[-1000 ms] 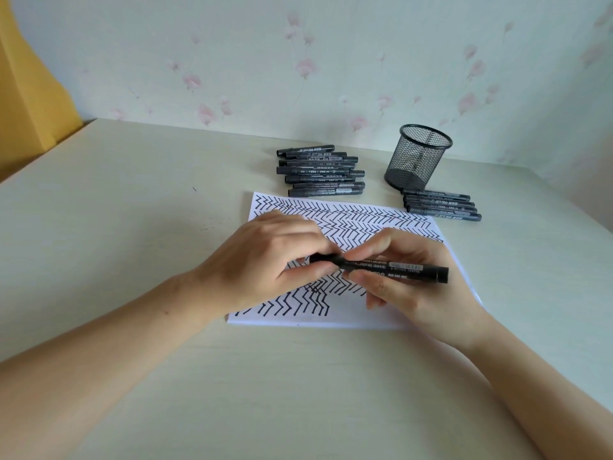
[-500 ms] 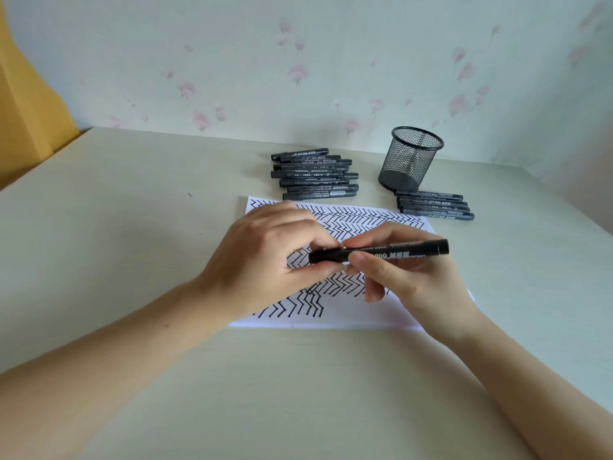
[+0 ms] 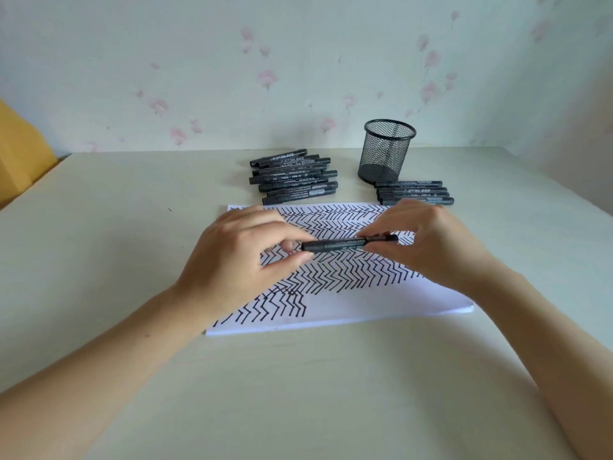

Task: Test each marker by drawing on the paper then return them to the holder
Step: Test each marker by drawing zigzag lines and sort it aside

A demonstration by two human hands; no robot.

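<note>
Marker (image 3: 348, 244) level over paper (image 3: 365, 303); my left hand (image 3: 238, 260) pinches cap end, right hand (image 3: 428, 244) pinches barrel. I'd pull straight apart, steady.

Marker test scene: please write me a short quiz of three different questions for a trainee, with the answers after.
1. True or false: the mesh holder already contains markers.
2. Which hand holds the marker over the paper? A. left hand only B. right hand only C. both
3. Fill in: the smaller marker group lies just in ____ of the holder; the bigger pile lies to its left.

Key: 1 false, it looks empty; 2 C; 3 front.
</note>
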